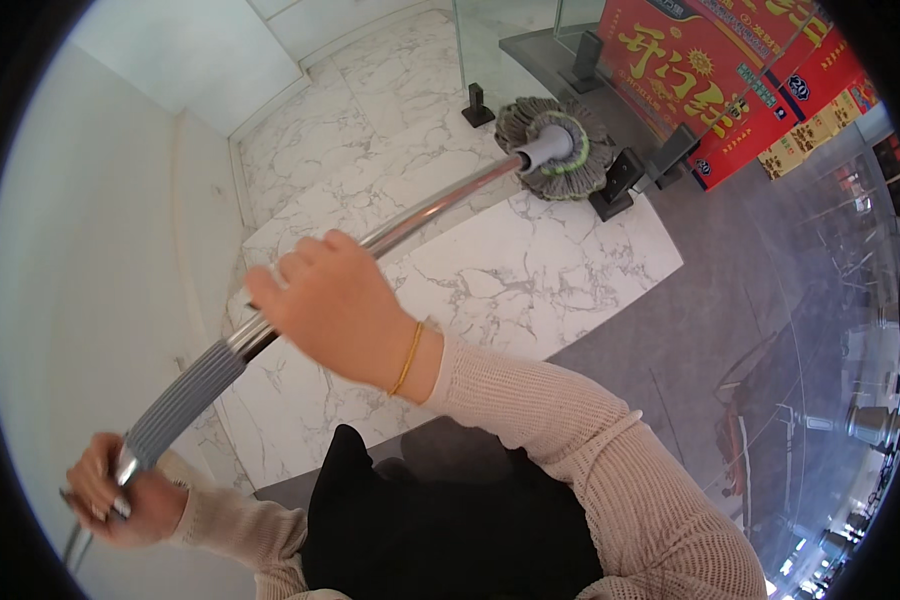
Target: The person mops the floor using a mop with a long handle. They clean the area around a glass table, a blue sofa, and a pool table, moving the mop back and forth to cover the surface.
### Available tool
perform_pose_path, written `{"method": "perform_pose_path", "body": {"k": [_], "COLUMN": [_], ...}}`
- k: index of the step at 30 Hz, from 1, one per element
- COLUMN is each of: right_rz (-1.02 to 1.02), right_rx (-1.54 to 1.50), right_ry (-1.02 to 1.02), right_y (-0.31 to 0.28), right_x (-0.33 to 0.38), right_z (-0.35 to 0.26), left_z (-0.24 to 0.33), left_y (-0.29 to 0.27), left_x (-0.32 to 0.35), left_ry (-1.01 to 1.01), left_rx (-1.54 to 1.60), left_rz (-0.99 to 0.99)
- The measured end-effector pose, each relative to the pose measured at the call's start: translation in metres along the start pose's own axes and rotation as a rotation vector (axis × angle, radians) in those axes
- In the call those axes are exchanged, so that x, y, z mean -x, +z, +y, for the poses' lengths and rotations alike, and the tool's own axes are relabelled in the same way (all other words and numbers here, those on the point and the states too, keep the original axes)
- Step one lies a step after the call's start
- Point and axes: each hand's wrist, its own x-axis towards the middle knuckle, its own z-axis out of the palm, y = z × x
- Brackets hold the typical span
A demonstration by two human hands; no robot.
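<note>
Right hand (335,300): wrapped over the metal mop handle (420,215) at about mid-length, fingers closed around the shaft, thin gold bracelet (407,358) at the wrist, knit sleeve (590,450) behind it.

Left hand (120,495): closed around the upper end of the handle, just below the grey ribbed grip (185,395). Both hands hold the same pole, well apart along it.

Mop head (555,148): round, grey string fringe with a green ring, lying flat on the white marble floor (530,270), near the far edge of the marble where it meets a glass panel (510,40) in black foot clamps (615,190). Red printed cartons (730,90) stand behind the glass.

Handling, judged: shaft stiff, smooth and probably slippery on bare metal; ribbed section gives the surer hold. Looks light overall; the string head is soft and will drag. A white wall (100,250) bounds the left side.
</note>
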Motion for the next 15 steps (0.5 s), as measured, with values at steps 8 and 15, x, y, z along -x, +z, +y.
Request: {"method": "perform_pose_path", "body": {"k": [8, 15], "right_rz": [-0.262, -0.269], "right_rx": [-0.087, -0.082], "right_ry": [0.263, 0.187], "right_y": [0.013, 0.021], "right_x": [0.032, 0.033], "right_z": [0.056, 0.006], "left_z": [-0.074, -0.025], "left_y": [-0.006, -0.014], "left_x": [0.020, 0.008], "left_ry": [-0.242, -0.126], "left_rx": [-0.106, -0.106], "left_rz": [-0.052, -0.067]}}
